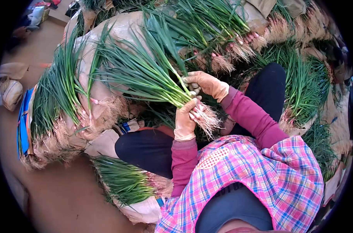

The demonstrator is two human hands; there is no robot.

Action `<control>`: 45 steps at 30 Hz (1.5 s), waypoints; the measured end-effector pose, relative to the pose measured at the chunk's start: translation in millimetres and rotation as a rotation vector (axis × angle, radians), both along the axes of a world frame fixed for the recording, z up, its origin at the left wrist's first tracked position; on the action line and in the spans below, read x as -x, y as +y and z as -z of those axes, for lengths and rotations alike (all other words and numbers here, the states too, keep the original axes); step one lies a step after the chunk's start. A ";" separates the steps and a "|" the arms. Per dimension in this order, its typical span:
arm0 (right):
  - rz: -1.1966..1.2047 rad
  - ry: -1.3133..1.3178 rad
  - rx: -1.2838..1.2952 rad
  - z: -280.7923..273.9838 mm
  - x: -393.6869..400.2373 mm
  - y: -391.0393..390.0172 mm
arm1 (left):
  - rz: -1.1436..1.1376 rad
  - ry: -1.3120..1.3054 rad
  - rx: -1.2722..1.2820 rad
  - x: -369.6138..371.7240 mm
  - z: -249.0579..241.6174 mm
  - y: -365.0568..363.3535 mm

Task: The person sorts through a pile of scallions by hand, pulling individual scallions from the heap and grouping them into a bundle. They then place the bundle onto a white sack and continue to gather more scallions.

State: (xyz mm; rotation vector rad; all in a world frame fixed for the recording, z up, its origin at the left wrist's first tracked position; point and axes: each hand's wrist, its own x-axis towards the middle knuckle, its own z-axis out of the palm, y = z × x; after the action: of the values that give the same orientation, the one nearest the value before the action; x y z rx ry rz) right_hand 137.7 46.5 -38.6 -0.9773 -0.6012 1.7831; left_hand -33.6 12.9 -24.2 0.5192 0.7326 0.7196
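Observation:
A bunch of green onions (161, 83), with long green leaves and pinkish bulbs, is held up in front of me. My left hand (185, 120), in a pale glove, is wrapped round its lower stalks, just above the bulbs and the stringy roots (207, 120). My right hand (207, 83), gloved the same way, has its fingers closed at the upper side of the bunch. Green leaves rise from the right fingertips, which seem to pinch a green onion stalk; the exact grip is partly hidden. The leaves fan out to the upper left.
Green onions (64, 85) lie in rows over a pale sack-covered heap (124, 27) at left. More bunches (223, 50) rest behind my hands, and others (300, 85) at right. A smaller bundle (124, 180) sits by my knee. Brown floor (75, 194) shows at lower left.

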 end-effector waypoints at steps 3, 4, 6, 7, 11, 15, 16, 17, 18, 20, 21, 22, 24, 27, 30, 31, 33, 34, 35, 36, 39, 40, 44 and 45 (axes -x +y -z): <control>0.346 -0.123 0.010 -3.6 20.4 -12.3 | 0.001 0.020 0.054 -0.1 3.1 0.3; 0.461 -0.161 -0.041 -1.9 26.5 -15.1 | 0.014 0.022 0.078 -0.9 10.1 1.8; 0.618 -0.207 0.002 2.0 34.1 -24.5 | 0.030 0.019 0.073 -3.1 19.5 2.3; 0.621 -0.216 0.018 4.3 35.5 -28.4 | -0.012 0.049 0.047 -5.5 22.3 0.6; 0.746 -0.179 0.027 11.1 43.1 -30.7 | -0.020 0.115 -0.020 -7.6 18.9 -1.1; 0.794 0.412 -0.059 34.6 -7.9 -13.8 | -0.052 0.062 0.001 -12.9 5.6 -6.0; 0.890 0.109 -0.042 49.7 -31.0 -9.5 | -0.061 0.062 0.006 -13.8 5.9 -9.7; 0.716 -0.011 -0.055 39.2 -33.1 -14.7 | -0.101 0.076 0.013 -14.1 5.4 -11.8; 0.549 -0.132 -0.077 22.4 -35.1 -19.0 | -0.132 0.084 0.013 -15.9 4.7 -9.4; 0.474 -0.175 -0.031 5.1 -2.5 -24.2 | -0.088 0.096 0.038 -13.8 5.3 -8.9; 0.446 -0.278 -0.096 -2.3 9.1 -24.6 | -0.051 0.151 0.022 -15.5 5.3 -10.3; 0.466 -0.222 -0.117 5.2 15.6 -19.5 | -0.018 0.205 -0.008 -19.6 4.5 -8.1; 0.541 -0.200 -0.079 14.5 24.5 -12.1 | -0.080 0.132 -0.085 -22.4 11.2 -9.8; 0.536 0.172 0.109 27.7 30.8 -16.6 | -0.057 0.100 -0.048 -9.0 19.4 -7.7; 0.671 0.537 0.198 37.8 11.3 -9.8 | -0.122 -0.158 -0.006 -11.6 6.5 -12.2; 0.626 0.431 0.022 44.6 -1.9 -12.6 | -0.155 -0.278 -0.023 -14.3 -3.0 -15.3; 0.282 0.006 -0.085 36.4 -10.3 -34.0 | -0.161 -0.345 -0.013 -6.5 -6.4 -13.9; -0.041 -0.313 0.063 38.8 -10.9 -42.8 | -0.146 -0.418 -0.062 -4.5 -10.7 -13.6; -0.095 -0.672 -0.076 40.4 -16.5 -53.9 | -0.170 -0.476 -0.034 -5.7 -13.7 -12.6; -0.155 -1.028 -0.216 34.3 -21.2 -61.5 | -0.199 -0.533 -0.002 -7.0 -20.1 -12.0; 0.605 -1.558 0.009 12.7 -66.8 -24.2 | -0.141 -0.545 0.006 -9.8 -20.3 -8.7; 0.523 -1.783 -0.071 20.1 -86.7 -10.6 | -0.115 -0.591 0.025 -13.5 -20.8 -7.8; 0.427 -1.581 -0.035 10.3 -91.8 15.2 | -0.111 -0.545 -0.043 -15.6 -16.7 -5.1; 0.483 -1.359 -0.054 -14.7 -75.1 2.8 | -0.126 -0.457 -0.062 -15.0 -22.8 -5.2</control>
State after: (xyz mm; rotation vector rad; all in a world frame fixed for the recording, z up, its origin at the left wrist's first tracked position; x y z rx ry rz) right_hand 212.9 49.3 -23.9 -2.0401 -1.0672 0.4743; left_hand -18.6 7.7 -1.4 0.3472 0.3180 0.9406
